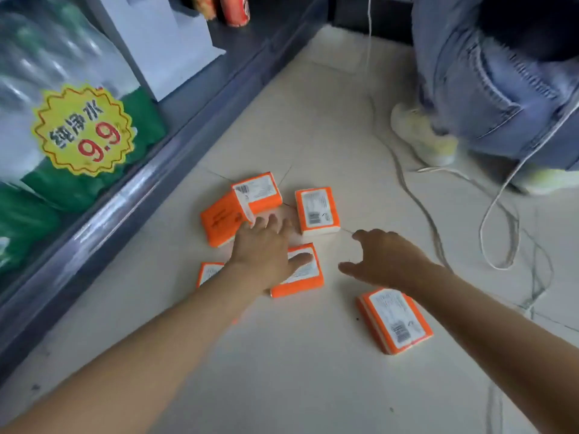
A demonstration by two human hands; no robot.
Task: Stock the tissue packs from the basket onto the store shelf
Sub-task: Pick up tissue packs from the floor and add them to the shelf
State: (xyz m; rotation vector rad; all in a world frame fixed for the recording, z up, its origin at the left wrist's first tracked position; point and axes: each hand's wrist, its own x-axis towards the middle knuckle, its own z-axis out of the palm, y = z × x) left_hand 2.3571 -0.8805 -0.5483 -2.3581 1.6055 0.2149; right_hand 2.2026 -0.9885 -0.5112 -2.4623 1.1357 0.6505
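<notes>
Orange tissue packs (317, 211) (white labels up) strew the floor (282, 364); left grip (266, 249), right grip (387, 260) both released.

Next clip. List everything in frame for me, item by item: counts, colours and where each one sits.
tissue packs: six, orange and white, scattered on the floor; one leans on another, one is partly hidden by the left forearm
floor: one, pale tile, centre of view
shelf: one, dark grey, along the left
wrapped bottle packs: count unclear, clear and green, on the shelf
price sticker: one, yellow with red 9.9, on the wrapped bottles
cables: several, white and grey, on the floor at right
another person: one, blue jeans and pale shoes, upper right
left hand: fingers spread over the packs, thumb on one
right hand: open, above bare floor beside the packs
</notes>
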